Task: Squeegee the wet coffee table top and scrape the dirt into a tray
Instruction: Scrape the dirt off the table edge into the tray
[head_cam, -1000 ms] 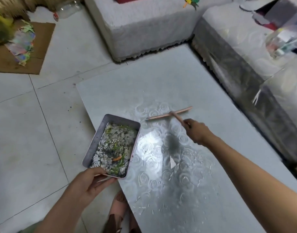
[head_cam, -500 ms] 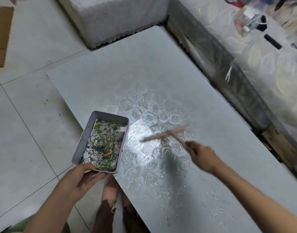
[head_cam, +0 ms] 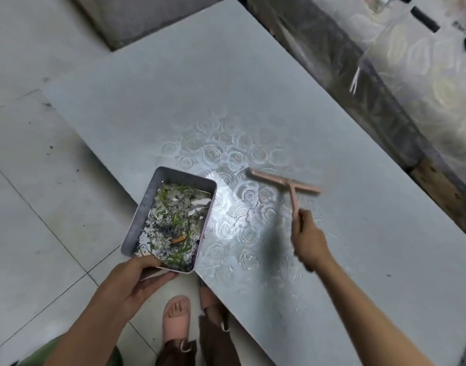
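While the left hand (head_cam: 136, 281) gripped the near short end of the tray (head_cam: 140, 212), thumb over the rim and fingers curled underneath, the tray hung off the coffee table top (head_cam: 200, 75) with one long side butted to its near edge, roughly mid-length. Dirt (head_cam: 171, 228) already lay in it: green scraps, grey sludge, water. The right hand (head_cam: 309, 241) was closed round the handle of the squeegee (head_cam: 284, 184). Its blade lay in from the near edge, apart from the tray and blurred, so I couldn't tell the contact angle. A wet patch (head_cam: 234, 207) lay between blade and tray, and droplets (head_cam: 292, 281) trailed along the near edge toward the right. My read: a pull stroke toward the tray. To do it well: blade flat, even pressure, roughly parallel to the tray's long rim, one continuous drag to the near edge. Tray rim tight to that edge, at or just below it, otherwise run-off would hit the slippers (head_cam: 176, 320). Keep the tray level, since it was part full and could slop. The droplets looked to need another pass.
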Tool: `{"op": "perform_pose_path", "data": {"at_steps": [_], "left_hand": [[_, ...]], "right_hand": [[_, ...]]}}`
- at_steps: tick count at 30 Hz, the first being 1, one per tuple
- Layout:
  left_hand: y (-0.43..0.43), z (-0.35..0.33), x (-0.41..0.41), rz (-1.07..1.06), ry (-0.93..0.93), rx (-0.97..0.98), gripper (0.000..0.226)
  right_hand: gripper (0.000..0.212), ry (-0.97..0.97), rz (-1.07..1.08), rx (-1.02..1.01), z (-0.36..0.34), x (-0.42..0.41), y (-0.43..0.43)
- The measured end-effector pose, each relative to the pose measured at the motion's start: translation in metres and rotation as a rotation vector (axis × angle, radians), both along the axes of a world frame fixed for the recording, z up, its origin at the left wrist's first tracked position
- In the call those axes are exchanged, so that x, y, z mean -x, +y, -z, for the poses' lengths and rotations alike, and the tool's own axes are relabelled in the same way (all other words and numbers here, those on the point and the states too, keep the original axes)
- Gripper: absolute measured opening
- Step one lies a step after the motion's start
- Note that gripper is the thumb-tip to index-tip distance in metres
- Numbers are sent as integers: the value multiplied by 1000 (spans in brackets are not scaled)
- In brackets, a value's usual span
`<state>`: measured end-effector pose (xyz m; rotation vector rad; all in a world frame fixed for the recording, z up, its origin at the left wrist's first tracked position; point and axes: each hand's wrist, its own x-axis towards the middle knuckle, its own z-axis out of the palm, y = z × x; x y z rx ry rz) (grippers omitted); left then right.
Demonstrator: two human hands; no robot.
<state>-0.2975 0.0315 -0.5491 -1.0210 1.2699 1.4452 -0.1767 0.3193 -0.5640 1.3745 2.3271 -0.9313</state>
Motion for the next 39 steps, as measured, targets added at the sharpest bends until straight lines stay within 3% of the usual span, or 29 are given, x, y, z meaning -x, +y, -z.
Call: {"op": "perform_pose_path", "data": {"at_steps": [6, 11, 15, 21, 27, 30, 35, 37, 39], "left_hand": [[-1, 2, -5, 43, 12, -27, 28], [1, -9, -10, 66, 12, -43, 25], [3, -11, -11, 128, 6, -45, 15], [3, -6, -13, 136, 0, -28, 12], [2, -1, -23, 73, 19, -42, 21], [0, 0, -27, 55, 18, -43, 24], [3, 0, -48, -40, 27, -13, 21], [6, -1, -58, -81, 29, -12, 22], [8, -2, -69, -140, 19, -10, 26]], "right_hand": [[20, -68, 23, 166, -34, -23, -60], [24, 5, 201, 25, -52, 1, 34], [42, -40, 443, 79, -30, -3, 71], [43, -18, 521, 167, 5, -25, -27], [45, 122, 589, 422, -17, -14, -60], [39, 169, 593, 396, -41, -14, -22], [60, 169, 764, 404, -52, -16, 31], [56, 154, 784, 470, -45, -16, 17], [67, 134, 725, 490, -32, -17, -7]]}}
